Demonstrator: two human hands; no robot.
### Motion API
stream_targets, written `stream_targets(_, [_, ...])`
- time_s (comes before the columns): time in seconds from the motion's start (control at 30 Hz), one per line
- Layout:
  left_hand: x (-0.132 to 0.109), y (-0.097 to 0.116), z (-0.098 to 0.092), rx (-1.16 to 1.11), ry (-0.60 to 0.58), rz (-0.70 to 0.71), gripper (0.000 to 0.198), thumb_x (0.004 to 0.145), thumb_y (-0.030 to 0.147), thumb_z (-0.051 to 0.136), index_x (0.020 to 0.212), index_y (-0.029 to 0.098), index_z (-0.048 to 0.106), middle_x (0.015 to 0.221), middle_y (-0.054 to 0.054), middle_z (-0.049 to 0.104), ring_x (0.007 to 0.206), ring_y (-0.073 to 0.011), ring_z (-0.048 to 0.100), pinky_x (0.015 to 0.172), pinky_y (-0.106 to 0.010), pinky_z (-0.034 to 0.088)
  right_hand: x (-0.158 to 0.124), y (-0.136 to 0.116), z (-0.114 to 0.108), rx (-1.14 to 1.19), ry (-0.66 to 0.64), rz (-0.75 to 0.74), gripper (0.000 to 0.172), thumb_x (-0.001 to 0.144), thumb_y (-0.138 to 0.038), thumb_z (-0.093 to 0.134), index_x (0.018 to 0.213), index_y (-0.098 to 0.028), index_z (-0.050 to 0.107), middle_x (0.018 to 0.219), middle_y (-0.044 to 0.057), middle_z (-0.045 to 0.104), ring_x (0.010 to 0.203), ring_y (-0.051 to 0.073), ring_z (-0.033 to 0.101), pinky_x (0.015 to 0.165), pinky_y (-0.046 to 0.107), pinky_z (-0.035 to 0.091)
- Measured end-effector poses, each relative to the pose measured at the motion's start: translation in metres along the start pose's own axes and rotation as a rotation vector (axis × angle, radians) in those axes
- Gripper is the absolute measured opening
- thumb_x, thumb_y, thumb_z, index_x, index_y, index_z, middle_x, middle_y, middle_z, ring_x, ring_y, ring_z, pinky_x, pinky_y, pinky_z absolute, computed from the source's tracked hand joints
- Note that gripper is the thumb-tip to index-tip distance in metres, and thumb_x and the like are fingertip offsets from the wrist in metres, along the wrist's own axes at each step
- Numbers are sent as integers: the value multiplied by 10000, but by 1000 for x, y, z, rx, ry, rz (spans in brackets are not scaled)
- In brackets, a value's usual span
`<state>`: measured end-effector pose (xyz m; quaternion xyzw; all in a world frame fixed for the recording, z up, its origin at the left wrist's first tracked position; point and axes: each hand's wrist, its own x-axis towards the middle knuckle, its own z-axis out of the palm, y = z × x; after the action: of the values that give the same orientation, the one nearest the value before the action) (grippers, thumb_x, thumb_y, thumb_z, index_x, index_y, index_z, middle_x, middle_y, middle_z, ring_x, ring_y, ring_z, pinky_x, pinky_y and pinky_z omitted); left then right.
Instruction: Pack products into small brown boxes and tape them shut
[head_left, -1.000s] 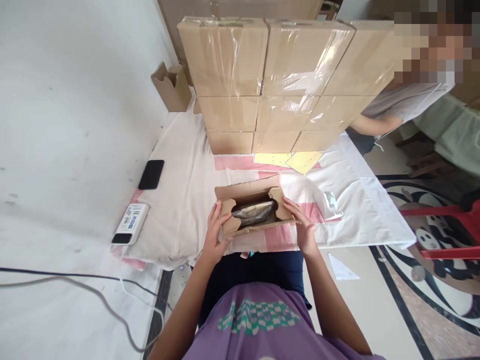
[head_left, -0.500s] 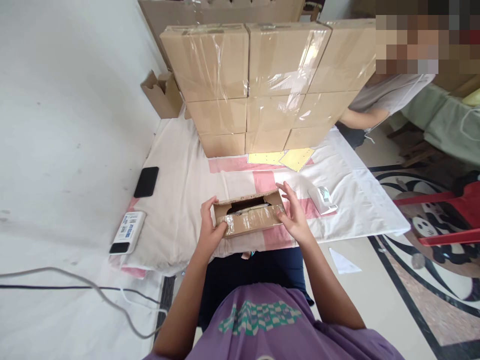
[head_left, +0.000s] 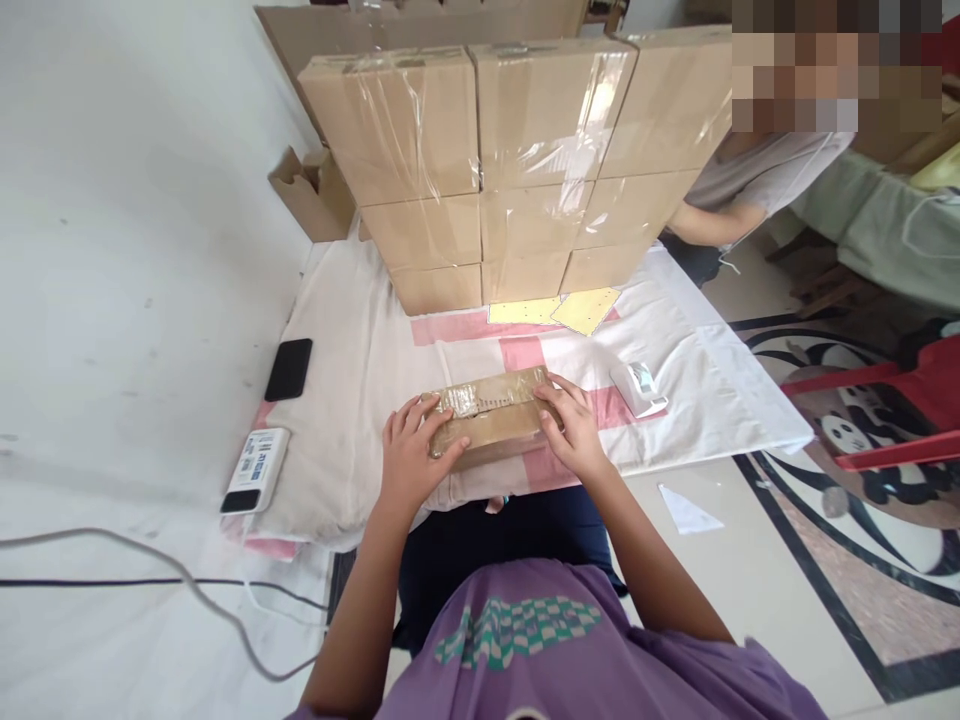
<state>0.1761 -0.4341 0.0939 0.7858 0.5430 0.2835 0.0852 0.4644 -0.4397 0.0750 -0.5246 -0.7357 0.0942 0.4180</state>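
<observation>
A small brown cardboard box with clear tape along its top lies at the front of the cloth-covered table, its upper flaps folded down to a narrow seam. My left hand grips its left end, fingers on the top and thumb along the near edge. At the right end, my right hand holds the box with fingers bent over the corner and thumb on the near side. What lies inside the box is hidden.
Behind stands a taped stack of cardboard boxes, with yellow sheets at its foot. A white tape dispenser-like object sits right. At left are a black phone-like slab, a white device and an open carton. A person sits beyond.
The box's opening, which showed a dark inside, is now covered by its flaps. Both hands have shifted onto the top at its ends. The view has moved slightly.
</observation>
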Motion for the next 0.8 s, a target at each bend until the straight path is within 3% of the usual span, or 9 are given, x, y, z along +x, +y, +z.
stream_targets(0.13, [-4, 3, -1, 44, 1, 24, 472, 856, 538, 741, 1241, 271, 682, 1430, -103, 629, 1397, -390, 488, 1194, -607, 298, -3, 0, -2, -42, -28, -13, 357, 1011, -282, 466, 1342, -241, 593, 1320, 122, 686, 1428, 315, 482, 1098, 536, 418])
stream_targets(0.23, [-13, 17, 5, 86, 10, 74, 581, 837, 561, 755, 1339, 286, 653, 1490, -122, 582, 1460, -435, 417, 1225, -665, 211, -11, -6, -5, -47, -36, 19, 373, 1019, -295, 468, 1371, -256, 584, 1372, 118, 664, 1452, 321, 456, 1112, 555, 411])
stream_targets(0.33, [-22, 34, 16, 91, 23, 133, 513, 905, 446, 706, 1396, 319, 627, 1519, -92, 568, 1473, -416, 411, 1248, -666, 153, -24, -13, -10, 13, -31, 58, 416, 1022, -324, 488, 1432, -286, 548, 1398, 94, 654, 1461, 310, 452, 1139, 554, 413])
stream_targets(0.43, [-22, 39, 28, 59, 23, 148, 493, 938, 398, 668, 1421, 312, 615, 1488, -83, 604, 1400, -386, 503, 1252, -627, 194, -39, -6, -19, 104, 75, 132, 404, 1017, -331, 506, 1413, -277, 573, 1407, 88, 649, 1405, 284, 514, 1152, 504, 431])
stream_targets(0.5, [-14, 34, 33, 37, 22, 148, 522, 932, 435, 675, 1433, 304, 610, 1468, -83, 623, 1372, -391, 524, 1236, -618, 238, -49, 11, -32, 102, 233, 258, 360, 1006, -347, 509, 1328, -247, 635, 1347, 104, 678, 1310, 274, 585, 1110, 471, 466])
stream_targets(0.63, [14, 23, 40, 17, -15, 157, 533, 927, 452, 675, 1435, 304, 611, 1456, -77, 636, 1373, -412, 521, 1235, -661, 197, -57, 70, -73, -62, 477, 700, 387, 950, -408, 466, 1159, -178, 696, 1239, 142, 702, 1169, 277, 628, 1011, 449, 502])
stream_targets(0.8, [46, 27, 41, 34, -99, 131, 512, 945, 318, 614, 1456, 285, 588, 1471, -79, 623, 1435, -421, 464, 1224, -714, 171, -41, 127, -115, -152, 354, 941, 407, 910, -344, 467, 1167, -124, 693, 1307, 196, 654, 1237, 305, 575, 1096, 479, 421])
